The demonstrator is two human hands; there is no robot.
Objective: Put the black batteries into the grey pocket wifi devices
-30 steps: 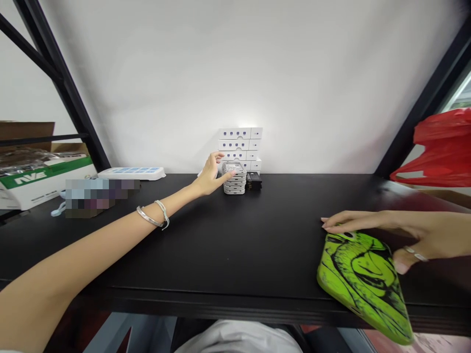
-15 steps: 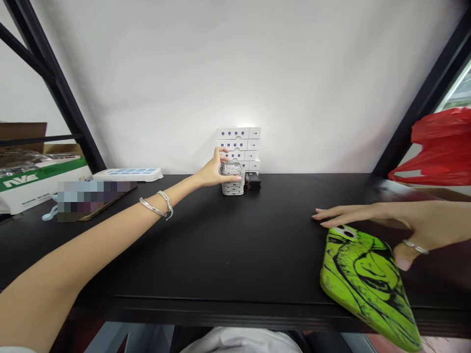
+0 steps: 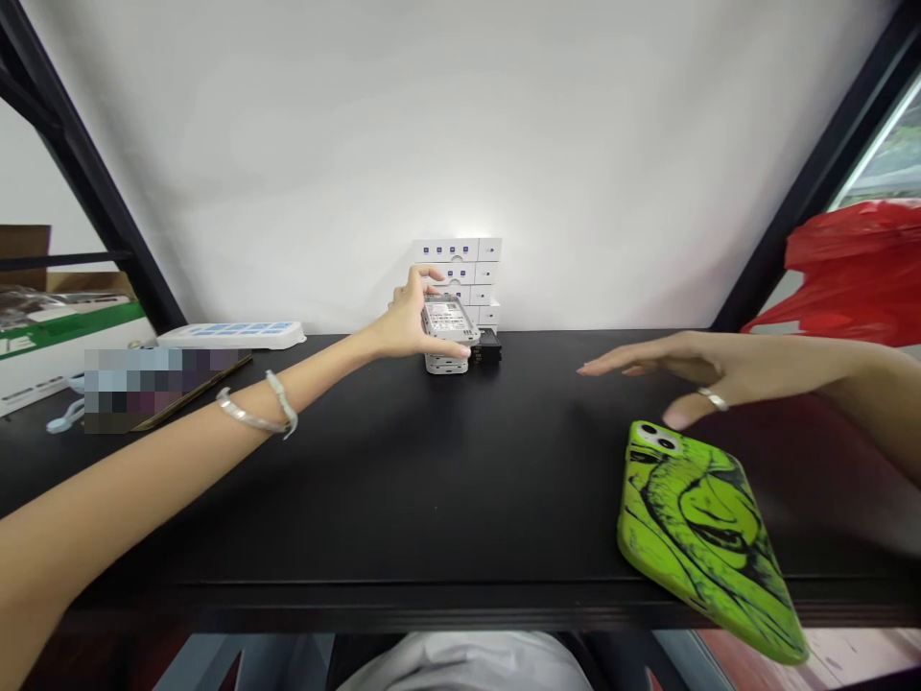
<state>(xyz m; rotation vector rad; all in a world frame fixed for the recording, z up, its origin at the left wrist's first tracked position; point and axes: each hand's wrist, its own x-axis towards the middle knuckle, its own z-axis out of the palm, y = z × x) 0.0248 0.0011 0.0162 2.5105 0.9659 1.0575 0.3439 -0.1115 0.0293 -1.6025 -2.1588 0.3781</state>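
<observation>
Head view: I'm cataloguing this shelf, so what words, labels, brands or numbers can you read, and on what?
Nothing can be quoted in this view.
Label on the grey device in the left hand: printed, too small to read.
White boxes: small blue marks, too small to read.
Black box: small marks, too small to read.
Green band: no legible lettering.

A blurry patch (image 3: 162, 389) left of the left fingers (image 3: 421, 278) hides something. The words on the box (image 3: 444, 317) in those fingers are too tiny to read.
</observation>
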